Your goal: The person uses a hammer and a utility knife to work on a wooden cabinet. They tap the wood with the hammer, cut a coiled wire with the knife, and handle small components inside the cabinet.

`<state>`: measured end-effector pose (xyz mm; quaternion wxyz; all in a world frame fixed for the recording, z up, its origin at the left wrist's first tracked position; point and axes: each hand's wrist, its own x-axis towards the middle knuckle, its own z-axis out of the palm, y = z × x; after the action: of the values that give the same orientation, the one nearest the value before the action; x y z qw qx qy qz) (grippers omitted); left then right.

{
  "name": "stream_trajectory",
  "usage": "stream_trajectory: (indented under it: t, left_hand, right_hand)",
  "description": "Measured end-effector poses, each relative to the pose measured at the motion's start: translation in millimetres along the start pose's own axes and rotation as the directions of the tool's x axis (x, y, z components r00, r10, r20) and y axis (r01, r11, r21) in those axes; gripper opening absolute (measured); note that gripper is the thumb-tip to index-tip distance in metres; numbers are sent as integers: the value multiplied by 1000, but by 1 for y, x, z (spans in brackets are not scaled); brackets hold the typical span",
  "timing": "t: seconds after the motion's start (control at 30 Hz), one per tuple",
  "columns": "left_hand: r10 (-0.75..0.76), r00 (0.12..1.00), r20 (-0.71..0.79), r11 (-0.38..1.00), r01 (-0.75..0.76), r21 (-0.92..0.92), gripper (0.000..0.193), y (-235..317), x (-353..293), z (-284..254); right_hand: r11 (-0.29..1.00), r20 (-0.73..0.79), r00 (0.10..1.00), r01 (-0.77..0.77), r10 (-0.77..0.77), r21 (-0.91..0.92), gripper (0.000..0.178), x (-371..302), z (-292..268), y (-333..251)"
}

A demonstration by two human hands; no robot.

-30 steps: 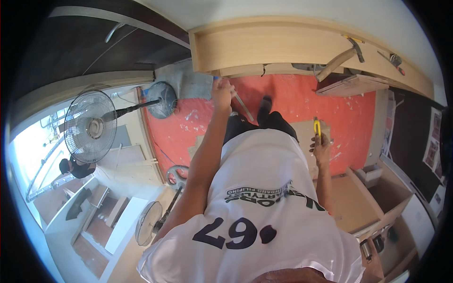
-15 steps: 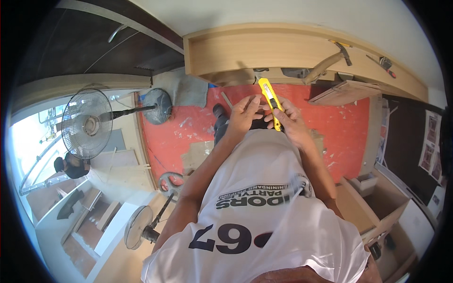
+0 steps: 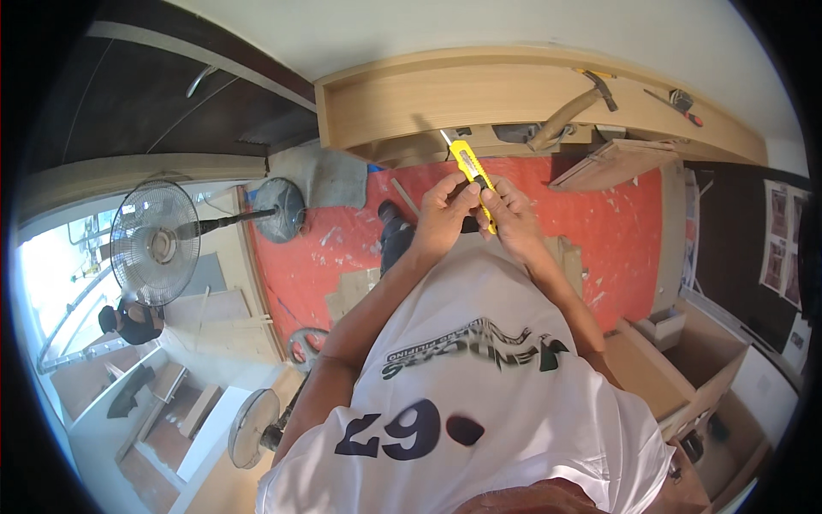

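Note:
A yellow snap-off utility knife [image 3: 465, 160] is in front of my body, its blade pointing up and a little left. My right hand [image 3: 515, 221] is closed around its lower part. My left hand [image 3: 445, 214] is also closed, thumb and fingers pinching the knife from the left side, near its dark slider. A short length of bare blade shows at the top, in front of the light wooden shelf box [image 3: 411, 98]. Fingers hide parts of the handle.
A hammer [image 3: 605, 90] and a screwdriver [image 3: 689, 117] lie on the shelf box. Stacked brown boards [image 3: 612, 164] stand below it over the red floor [image 3: 342, 231]. Left are a standing fan [image 3: 154, 242], a second fan [image 3: 253, 428] and another person [image 3: 133, 321]. Open drawers [image 3: 685, 360] are at right.
My left hand has come in against the knife and now grips it with my right. The knife has shifted slightly left, and more blade shows at its tip.

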<state>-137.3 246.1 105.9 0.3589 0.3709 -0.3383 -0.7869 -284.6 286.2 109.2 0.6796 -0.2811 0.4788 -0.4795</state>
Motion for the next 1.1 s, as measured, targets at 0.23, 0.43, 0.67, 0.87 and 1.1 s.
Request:
stream_trajectory:
  t: [0.23,0.43,0.67,0.87,1.1]
  left_hand:
    - [17,999,43,1000,-18,26,24,0,7,3]
    - [57,997,61,997,-54,-49,19,-14,9,-11]
    - [55,998,-29,997,-54,59,22,-11,11,-5]
    - [83,991,-109,989,-68,127,22,-12,10,-7]
    - [57,997,-53,995,-52,87,28,-21,14,-14]
  right_hand:
    - [998,-73,996,56,-57,-13,33,3,-1,7]
    - [997,-107,991,73,-77,-38,29,4,-1,11]
    - [994,-192,976,90,-102,-70,26,7,6,9]
    - [994,-218,970,102,-111,-49,27,11,9,11]
    - [992,-204,975,65,-86,-109,35,17,2,21]
